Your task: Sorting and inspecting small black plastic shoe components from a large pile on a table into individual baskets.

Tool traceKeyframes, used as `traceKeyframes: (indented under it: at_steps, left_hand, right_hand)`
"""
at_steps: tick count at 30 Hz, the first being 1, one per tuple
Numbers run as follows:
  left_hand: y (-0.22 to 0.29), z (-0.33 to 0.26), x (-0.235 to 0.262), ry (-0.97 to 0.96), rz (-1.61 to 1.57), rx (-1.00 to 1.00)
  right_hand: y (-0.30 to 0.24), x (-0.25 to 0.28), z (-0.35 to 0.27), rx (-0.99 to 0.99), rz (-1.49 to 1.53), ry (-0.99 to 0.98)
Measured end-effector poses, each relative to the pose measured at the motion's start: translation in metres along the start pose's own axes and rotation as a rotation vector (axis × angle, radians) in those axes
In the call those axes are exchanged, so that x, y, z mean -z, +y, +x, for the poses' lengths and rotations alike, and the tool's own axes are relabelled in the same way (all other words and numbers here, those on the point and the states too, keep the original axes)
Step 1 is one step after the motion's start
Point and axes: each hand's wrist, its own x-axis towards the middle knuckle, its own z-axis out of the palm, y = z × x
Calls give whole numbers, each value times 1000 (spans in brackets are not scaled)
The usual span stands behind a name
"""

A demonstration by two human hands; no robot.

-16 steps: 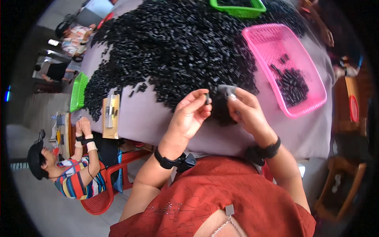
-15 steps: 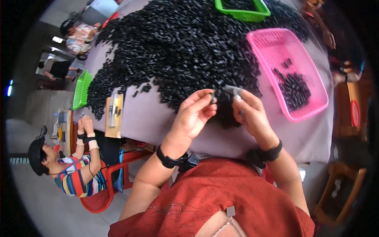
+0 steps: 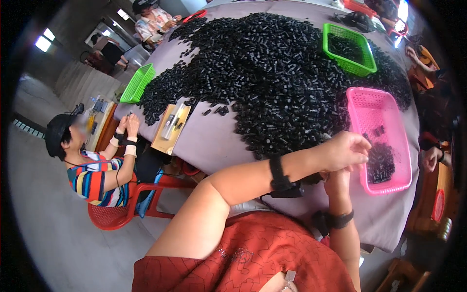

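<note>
While the left hand [image 3: 343, 152] reaches, fingers loosely curled, over the pink basket's [image 3: 384, 182] near rim, the right hand [image 3: 337, 177] sits hidden beneath it, grip unclear; black pieces [image 3: 380, 160] lie inside, near the desk's [image 3: 214, 146] right edge.

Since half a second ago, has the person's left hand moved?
Yes: the left hand has swung right, from the black parts pile to the pink plastic basket.
</note>
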Motion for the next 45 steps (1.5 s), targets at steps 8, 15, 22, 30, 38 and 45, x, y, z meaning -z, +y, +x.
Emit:
traceKeyframes:
  at_steps: [8, 15, 22, 30, 38, 45]
  left_hand:
    - [-21, -123, 84, 492, 499, -92]
    - [-45, -150, 85, 512, 1032, -103]
    - [-34, -144, 87, 444, 1133, -23]
    - [-41, -133, 86, 532, 773, 15]
    - [-37, -127, 78, 475, 963, -14]
    - [-35, -124, 75, 441, 1081, -7]
  right_hand:
    - [-44, -19, -9, -182, 116, -294]
    - [-46, -17, -23, -120, -25, -349]
    - [-47, -24, -21, -47, -149, -397]
    - [-56, -20, -22, -62, -98, -468]
    - [-54, -15, -21, -68, -137, -458]
    - [-50, -16, -21, -45, -134, -462]
